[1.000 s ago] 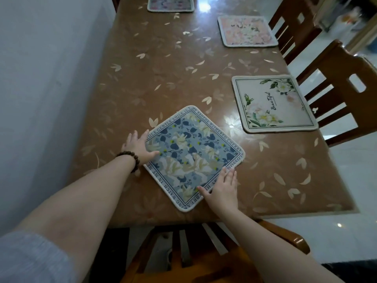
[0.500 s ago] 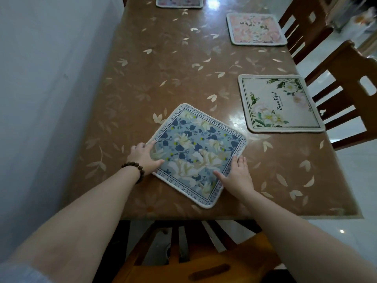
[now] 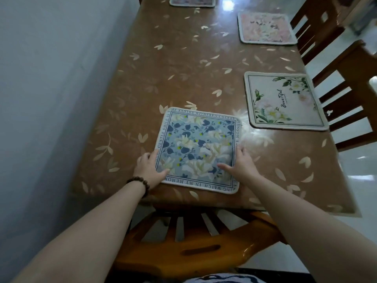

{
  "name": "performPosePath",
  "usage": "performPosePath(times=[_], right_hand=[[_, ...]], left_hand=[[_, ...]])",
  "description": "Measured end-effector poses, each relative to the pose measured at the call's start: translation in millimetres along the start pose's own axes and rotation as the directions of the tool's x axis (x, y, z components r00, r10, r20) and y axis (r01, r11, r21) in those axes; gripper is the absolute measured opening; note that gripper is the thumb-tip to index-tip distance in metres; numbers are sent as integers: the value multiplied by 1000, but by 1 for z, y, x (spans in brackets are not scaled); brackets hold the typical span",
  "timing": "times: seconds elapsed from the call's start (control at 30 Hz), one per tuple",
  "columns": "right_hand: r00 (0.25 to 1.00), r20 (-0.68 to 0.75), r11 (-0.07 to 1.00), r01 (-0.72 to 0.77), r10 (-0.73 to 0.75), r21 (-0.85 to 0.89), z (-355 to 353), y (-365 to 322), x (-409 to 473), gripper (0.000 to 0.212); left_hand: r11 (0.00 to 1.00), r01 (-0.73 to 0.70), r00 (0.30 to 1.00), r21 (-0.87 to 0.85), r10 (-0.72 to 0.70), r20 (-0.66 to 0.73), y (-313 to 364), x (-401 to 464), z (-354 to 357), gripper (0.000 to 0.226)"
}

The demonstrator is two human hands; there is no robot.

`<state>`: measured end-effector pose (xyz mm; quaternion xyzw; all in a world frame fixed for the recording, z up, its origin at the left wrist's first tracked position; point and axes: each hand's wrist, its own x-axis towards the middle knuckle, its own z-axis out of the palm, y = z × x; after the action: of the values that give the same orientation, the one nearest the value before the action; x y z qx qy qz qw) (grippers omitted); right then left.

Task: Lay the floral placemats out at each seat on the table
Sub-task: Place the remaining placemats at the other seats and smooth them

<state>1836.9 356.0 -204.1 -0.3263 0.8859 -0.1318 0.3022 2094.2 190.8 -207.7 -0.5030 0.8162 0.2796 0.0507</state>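
Placemat edges were pressed by flattened fingers: blue floral placemat (image 3: 196, 149) was held squarely between left hand (image 3: 148, 168) and right hand (image 3: 240, 162) on the near tabletop (image 3: 183, 68).

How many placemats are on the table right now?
4: blue placemat under both hands, cream placemat right, pink placemat beyond it, far placemat cropped. More may lie outside view.

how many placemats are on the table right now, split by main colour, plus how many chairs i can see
Blue floral placemat, held at its near corners by the left hand and right hand: 1
Cream placemat: 1
Pink placemat: 1
Placemat at the far end, mostly cut off, colour unclear: 1
Chairs: near one, two on the right: 3
Total: 7
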Motion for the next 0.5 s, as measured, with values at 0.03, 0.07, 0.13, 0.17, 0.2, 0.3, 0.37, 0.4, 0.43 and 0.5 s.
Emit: performPosePath(times=[0.03, 0.07, 0.13, 0.17, 0.2, 0.3, 0.37, 0.4, 0.43, 0.5], right_hand=[[1000, 10, 1000, 5, -5, 2, 4, 1, -7, 118], [1000, 15, 1000, 13, -13, 3, 8, 1, -12, 119], [999, 15, 999, 34, -34, 3, 14, 0, -21, 119], [999, 13, 999, 43, -43, 5, 17, -1, -24, 117], [999, 8, 999, 49, -49, 10, 18, -2, -26, 116], [999, -7, 998, 52, -52, 31, 17, -3, -31, 112], [998, -8, 998, 56, -56, 33, 16, -2, -33, 112], [998, -9, 998, 58, -58, 31, 16, -2, -34, 112], [998, -11, 998, 59, -59, 28, 16, -2, -36, 112], [998, -14, 998, 58, -58, 20, 17, -2, -38, 112]], left_hand=[[1000, -3, 1000, 15, 3, 14, 3, -2, 3, 85], [1000, -4, 1000, 20, 4, 18, 5, -4, 6, 86], [1000, 1, 1000, 21, -2, 12, 10, -8, 11, 86], [1000, 6, 1000, 21, -6, 8, 11, -11, 13, 86], [1000, 10, 1000, 19, -10, 4, 11, -13, 14, 86], [1000, 1, 1000, -3, -1, 2, 8, -21, 15, 85], [1000, -9, 1000, -17, 9, 6, 5, -24, 15, 85], [1000, -14, 1000, -20, 14, 9, 4, -26, 15, 85], [1000, -17, 1000, -22, 17, 11, 3, -27, 16, 85], [999, -19, 1000, -31, 20, 12, 2, -29, 16, 86]])
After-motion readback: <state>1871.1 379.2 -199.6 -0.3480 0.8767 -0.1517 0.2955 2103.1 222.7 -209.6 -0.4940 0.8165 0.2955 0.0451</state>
